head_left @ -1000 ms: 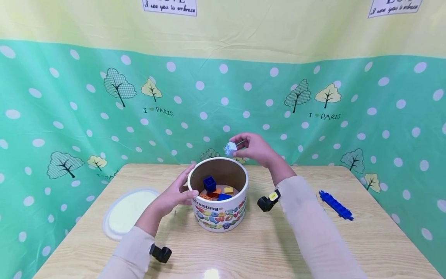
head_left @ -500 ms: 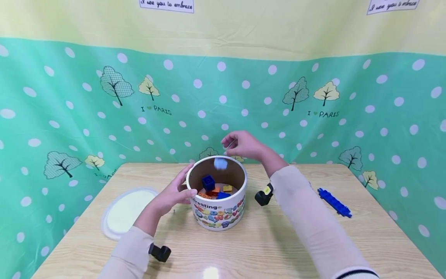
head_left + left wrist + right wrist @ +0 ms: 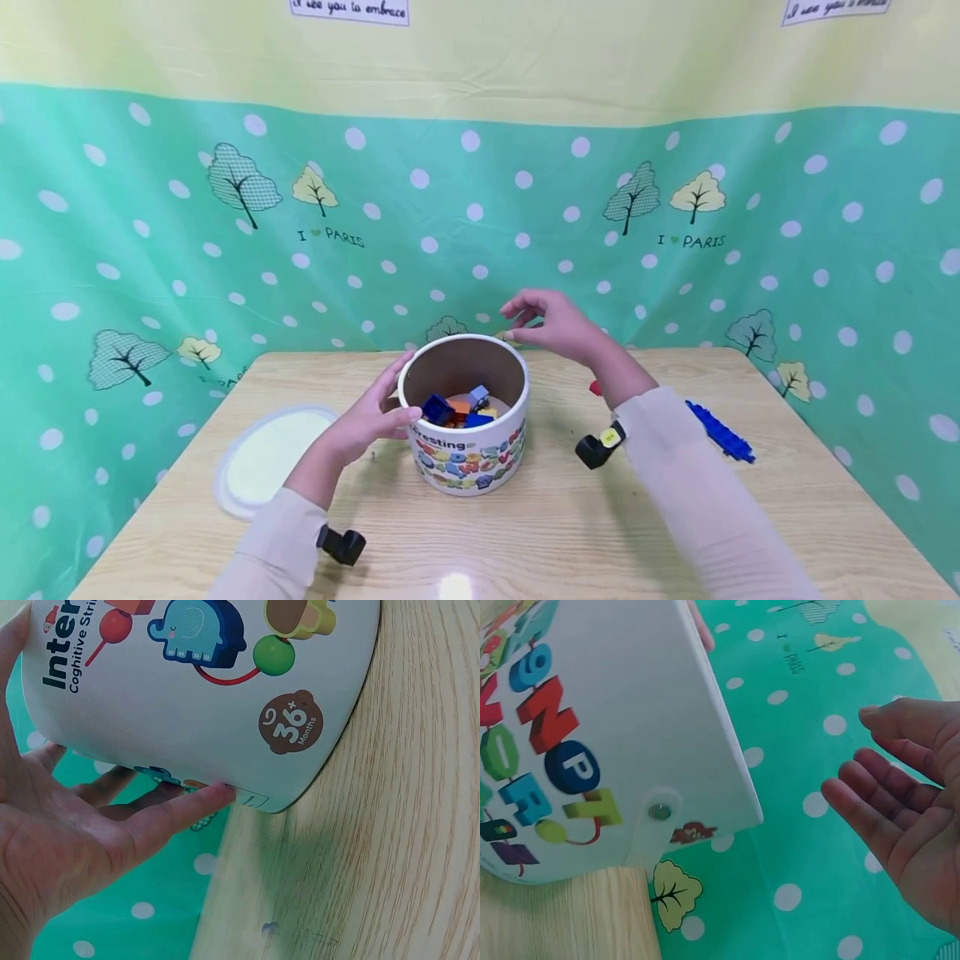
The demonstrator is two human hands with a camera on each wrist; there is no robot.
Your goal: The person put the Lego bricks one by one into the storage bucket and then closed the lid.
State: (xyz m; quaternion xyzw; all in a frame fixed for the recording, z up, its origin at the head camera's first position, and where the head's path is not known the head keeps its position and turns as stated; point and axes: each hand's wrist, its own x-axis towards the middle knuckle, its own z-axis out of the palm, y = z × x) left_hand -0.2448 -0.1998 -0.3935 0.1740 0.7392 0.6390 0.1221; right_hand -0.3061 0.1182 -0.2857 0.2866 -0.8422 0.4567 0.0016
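Observation:
A white round bucket printed with colourful letters stands on the table. My left hand grips its left side, thumb at the rim and fingers spread along the outer wall. Inside, a light blue block sits near a dark blue block, with orange, yellow and blue pieces below. Beyond the rim on the right, my right hand hovers with nothing between its loosely bent fingers. In the right wrist view, that hand is apart from the bucket wall.
A round white lid lies on the table to the left. A blue strip of joined bricks lies on the right. Partly behind the right forearm shows a small red piece. A patterned green curtain hangs behind the table.
My right hand let go of the light blue block, which dropped into the bucket among the others. That hand then moved back to the right. The left hand kept its grip.

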